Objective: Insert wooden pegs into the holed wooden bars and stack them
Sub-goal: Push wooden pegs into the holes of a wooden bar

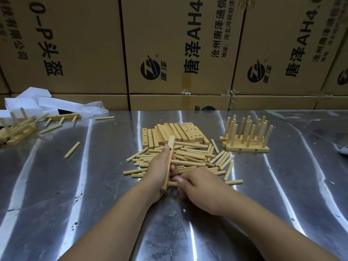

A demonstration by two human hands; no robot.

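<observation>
Head view: at the middle of the desk (90, 185), a peg (171, 184) is being pinched by the right grip (199, 187) at the near end of a holed bar (169, 162), which is being clasped by the left grip (157, 173). Insertion is judged in hand; a square push is being called for. Farther right, the pegged stack (246, 148) is standing.

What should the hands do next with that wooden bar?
Probably push the round wooden peg pinched by the right hand into the long pale wooden bar that the left hand grips: the peg's tip meets the bar's lower end.
</observation>
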